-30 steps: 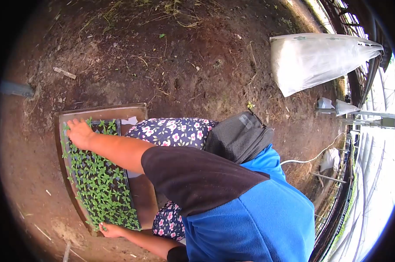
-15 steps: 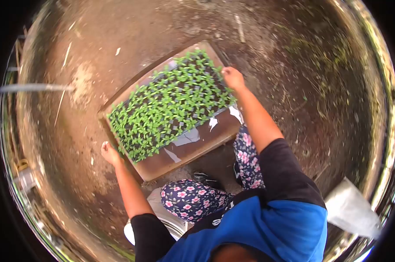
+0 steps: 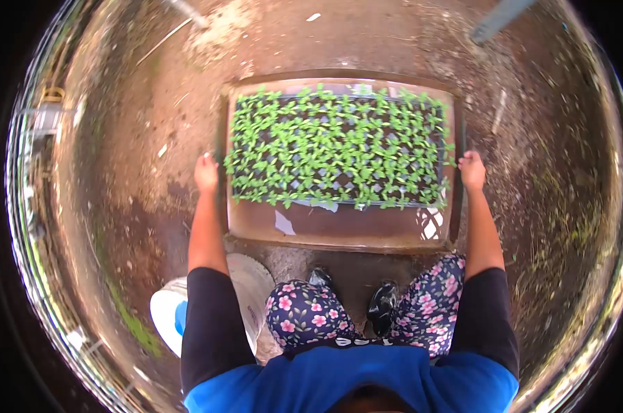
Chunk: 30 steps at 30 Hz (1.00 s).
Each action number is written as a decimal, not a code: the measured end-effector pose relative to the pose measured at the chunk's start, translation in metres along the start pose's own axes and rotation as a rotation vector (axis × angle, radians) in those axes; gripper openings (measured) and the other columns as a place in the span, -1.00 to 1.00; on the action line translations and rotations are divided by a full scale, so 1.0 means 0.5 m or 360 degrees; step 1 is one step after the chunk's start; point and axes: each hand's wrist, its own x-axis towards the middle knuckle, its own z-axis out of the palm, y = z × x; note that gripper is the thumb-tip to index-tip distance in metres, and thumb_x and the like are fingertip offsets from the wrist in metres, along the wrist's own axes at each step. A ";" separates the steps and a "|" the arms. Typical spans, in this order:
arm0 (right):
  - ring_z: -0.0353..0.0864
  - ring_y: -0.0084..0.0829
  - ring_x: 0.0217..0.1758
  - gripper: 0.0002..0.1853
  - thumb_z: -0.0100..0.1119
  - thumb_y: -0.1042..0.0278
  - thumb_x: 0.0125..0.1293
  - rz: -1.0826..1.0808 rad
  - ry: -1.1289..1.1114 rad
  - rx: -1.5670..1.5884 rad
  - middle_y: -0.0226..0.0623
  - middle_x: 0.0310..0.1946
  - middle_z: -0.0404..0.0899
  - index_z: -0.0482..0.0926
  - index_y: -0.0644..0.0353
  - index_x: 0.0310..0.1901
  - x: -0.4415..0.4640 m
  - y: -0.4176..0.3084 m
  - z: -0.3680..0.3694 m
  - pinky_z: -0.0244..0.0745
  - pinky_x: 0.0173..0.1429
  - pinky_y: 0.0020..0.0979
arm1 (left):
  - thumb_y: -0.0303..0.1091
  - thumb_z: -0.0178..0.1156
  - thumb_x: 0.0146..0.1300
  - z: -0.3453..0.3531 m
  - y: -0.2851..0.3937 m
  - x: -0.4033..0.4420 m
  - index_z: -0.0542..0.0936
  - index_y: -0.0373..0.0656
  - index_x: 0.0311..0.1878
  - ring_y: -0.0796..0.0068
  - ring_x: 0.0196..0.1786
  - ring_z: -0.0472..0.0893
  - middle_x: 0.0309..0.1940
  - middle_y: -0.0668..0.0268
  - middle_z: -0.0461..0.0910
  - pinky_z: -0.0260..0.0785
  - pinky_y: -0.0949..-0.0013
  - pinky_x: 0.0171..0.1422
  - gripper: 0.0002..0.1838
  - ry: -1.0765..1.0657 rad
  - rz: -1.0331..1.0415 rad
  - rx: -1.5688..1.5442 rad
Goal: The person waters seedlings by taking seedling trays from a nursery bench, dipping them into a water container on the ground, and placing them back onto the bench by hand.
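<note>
A dark tray of green seedlings [image 3: 346, 155] sits in a shallow rectangular basin [image 3: 346, 241] of brown water, toward its far side. Beside the basin's left edge is my left hand [image 3: 206, 173], its fingers curled and closed. My right hand [image 3: 472, 171] is likewise curled at the right edge, close to the outermost leaves. A small gap shows between each hand and the seedling tray's rim. Whether the fingers hold anything is too small to make out.
A white bucket [image 3: 255, 275] and a white round container [image 3: 167, 303] stand at the near left. A grey post [image 3: 500, 20] rises at the far right and a pale pole [image 3: 187, 12] at the far left. Bare soil [image 3: 153, 165] surrounds the basin.
The view has turned, so the basin and seedling tray now appear level rather than slanted. My two hands now stand at opposite short ends, at about the same height.
</note>
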 end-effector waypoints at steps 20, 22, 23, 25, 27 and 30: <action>0.36 -0.63 -0.59 -0.92 0.07 0.37 0.08 0.0596 -0.0840 0.0843 -0.51 -0.58 0.46 0.47 0.16 -0.41 -0.057 -0.213 -0.045 0.28 -0.42 -0.57 | -0.21 0.24 -0.05 0.041 0.097 0.021 0.36 -0.14 -0.61 0.56 -0.53 0.36 -0.66 0.35 0.39 0.21 0.40 -0.46 -0.71 -0.0659 -0.0031 0.0066; 0.39 -0.64 -0.54 -0.93 0.06 0.40 0.08 0.0340 -0.0809 0.1090 -0.49 -0.56 0.49 0.50 0.18 -0.45 -0.050 -0.181 -0.010 0.30 -0.38 -0.58 | -0.27 0.23 -0.06 0.019 0.157 -0.019 0.26 -0.15 -0.71 0.59 -0.55 0.26 -0.69 0.40 0.29 0.17 0.42 -0.44 -0.65 -0.0594 0.0302 0.0368; 0.40 -0.64 -0.52 -0.92 0.05 0.41 0.08 0.0289 -0.0797 0.1121 -0.49 -0.55 0.50 0.51 0.19 -0.45 -0.057 -0.195 -0.013 0.31 -0.36 -0.57 | -0.30 0.22 -0.06 0.016 0.176 -0.039 0.26 -0.16 -0.72 0.59 -0.54 0.26 -0.69 0.40 0.28 0.16 0.42 -0.44 -0.66 -0.0347 0.0650 0.0378; 0.37 -0.66 -0.54 -0.93 0.04 0.44 0.08 0.0275 -0.0721 0.1185 -0.50 -0.56 0.48 0.51 0.20 -0.43 -0.103 -0.292 -0.073 0.28 -0.40 -0.58 | -0.34 0.21 -0.05 -0.022 0.244 -0.093 0.28 -0.16 -0.71 0.59 -0.53 0.26 -0.67 0.40 0.28 0.16 0.43 -0.43 -0.68 -0.0296 0.0729 0.0258; 0.34 -0.66 -0.55 -0.95 0.04 0.46 0.07 0.0228 -0.0677 0.1099 -0.53 -0.58 0.46 0.50 0.20 -0.43 -0.125 -0.363 -0.154 0.27 -0.43 -0.57 | -0.35 0.18 -0.02 -0.101 0.364 -0.158 0.33 -0.16 -0.65 0.62 -0.51 0.26 -0.63 0.46 0.30 0.15 0.48 -0.41 -0.75 -0.0458 0.0476 0.0255; 0.31 -0.67 -0.57 -0.93 0.07 0.47 0.04 0.0370 -0.0704 0.1279 -0.54 -0.61 0.40 0.42 0.16 -0.54 -0.172 -0.519 -0.444 0.26 -0.46 -0.57 | -0.33 0.15 0.00 -0.306 0.518 -0.198 0.38 -0.13 -0.59 0.64 -0.50 0.26 -0.64 0.48 0.29 0.15 0.49 -0.40 -0.82 -0.0685 0.0144 -0.0272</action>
